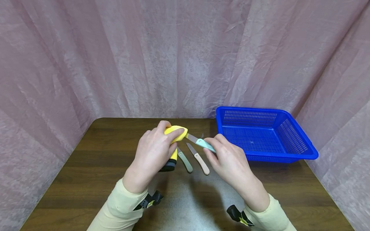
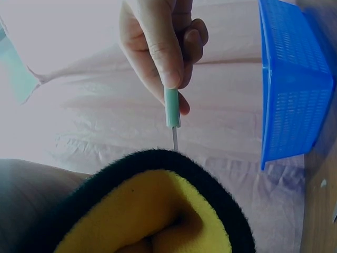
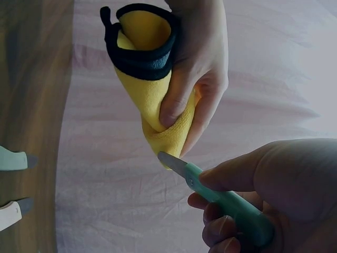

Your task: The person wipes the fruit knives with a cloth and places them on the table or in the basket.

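Observation:
My left hand [image 1: 153, 150] grips a folded yellow cloth [image 3: 150, 105] with a dark border and a small hanging loop. In my right hand [image 1: 229, 158] is a small knife [image 3: 224, 203] with a mint-green handle, pinched between thumb and fingers. Its blade points left and up in the head view, and the tip meets the bunched end of the cloth. Below the hands, a knife with a grey-green handle [image 1: 185, 162] and one with a cream handle [image 1: 201, 164] lie side by side on the table, blades pointing away from me.
A blue perforated plastic basket [image 1: 281, 157] stands at the table's right, close to my right hand. The brown wooden table [image 1: 95, 166] ends at a pink curtain [image 1: 156, 64] behind and at the sides. Each sleeve carries a black wrist-camera strap.

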A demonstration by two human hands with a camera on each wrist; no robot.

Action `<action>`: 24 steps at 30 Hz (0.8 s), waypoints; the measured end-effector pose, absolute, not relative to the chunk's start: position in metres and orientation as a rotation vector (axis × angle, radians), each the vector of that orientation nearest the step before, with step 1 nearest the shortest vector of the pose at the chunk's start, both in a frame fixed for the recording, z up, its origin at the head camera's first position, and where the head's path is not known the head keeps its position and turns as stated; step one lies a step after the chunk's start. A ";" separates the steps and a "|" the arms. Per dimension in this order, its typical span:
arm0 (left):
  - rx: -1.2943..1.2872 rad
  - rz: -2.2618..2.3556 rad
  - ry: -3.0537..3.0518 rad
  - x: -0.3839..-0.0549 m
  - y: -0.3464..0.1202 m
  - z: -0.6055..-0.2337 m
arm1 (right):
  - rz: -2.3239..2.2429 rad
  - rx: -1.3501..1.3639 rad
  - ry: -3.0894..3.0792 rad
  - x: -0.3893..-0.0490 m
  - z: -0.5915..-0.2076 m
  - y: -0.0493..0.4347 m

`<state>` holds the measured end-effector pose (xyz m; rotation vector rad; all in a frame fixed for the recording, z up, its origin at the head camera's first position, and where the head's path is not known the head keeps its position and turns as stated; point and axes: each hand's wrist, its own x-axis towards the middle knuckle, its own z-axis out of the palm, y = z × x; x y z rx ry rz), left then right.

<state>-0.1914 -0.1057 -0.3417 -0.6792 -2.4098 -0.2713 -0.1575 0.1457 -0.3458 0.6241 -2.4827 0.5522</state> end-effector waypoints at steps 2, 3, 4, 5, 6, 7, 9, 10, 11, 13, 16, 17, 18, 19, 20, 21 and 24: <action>-0.676 -0.275 -2.412 -0.192 -0.106 -0.341 | 0.552 0.624 -2.483 -0.158 -0.346 0.146; -0.673 -0.279 -2.412 -0.192 -0.106 -0.341 | 0.551 0.625 -2.482 -0.158 -0.346 0.146; -0.667 -0.283 -2.417 -0.192 -0.107 -0.341 | 0.551 0.625 -2.482 -0.158 -0.346 0.146; -0.661 -0.287 -2.421 -0.193 -0.107 -0.341 | 0.552 0.624 -2.483 -0.158 -0.346 0.146; -0.655 -0.292 -2.426 -0.193 -0.107 -0.341 | 0.552 0.623 -2.484 -0.158 -0.346 0.146; -0.649 -0.297 -2.435 -0.193 -0.107 -0.341 | 0.553 0.623 -2.485 -0.158 -0.346 0.146; -0.642 -0.302 -2.445 -0.193 -0.108 -0.341 | 0.555 0.621 -2.489 -0.158 -0.346 0.146; -0.638 -0.302 -2.452 -0.193 -0.108 -0.341 | 0.556 0.619 -2.491 -0.158 -0.346 0.146; -0.635 -0.302 -2.455 -0.193 -0.108 -0.340 | 0.556 0.619 -2.493 -0.158 -0.346 0.146; -0.628 -0.301 -2.457 -0.194 -0.109 -0.341 | 0.555 0.617 -2.496 -0.158 -0.346 0.147; -0.613 -0.306 -2.456 -0.195 -0.111 -0.341 | 0.554 0.615 -2.498 -0.158 -0.346 0.147; -0.607 -0.310 -2.458 -0.195 -0.111 -0.340 | 0.555 0.614 -2.499 -0.158 -0.346 0.147; -0.603 -0.311 -2.459 -0.195 -0.112 -0.340 | 0.556 0.613 -2.500 -0.158 -0.346 0.147; -0.601 -0.313 -2.460 -0.195 -0.113 -0.340 | 0.558 0.612 -2.500 -0.158 -0.346 0.147; -0.597 -0.314 -2.466 -0.195 -0.114 -0.340 | 0.560 0.611 -2.501 -0.158 -0.346 0.147; -0.594 -0.313 -2.470 -0.196 -0.115 -0.340 | 0.564 0.609 -2.503 -0.158 -0.345 0.147; -0.590 -0.315 -2.477 -0.196 -0.118 -0.339 | 0.570 0.604 -2.509 -0.158 -0.345 0.148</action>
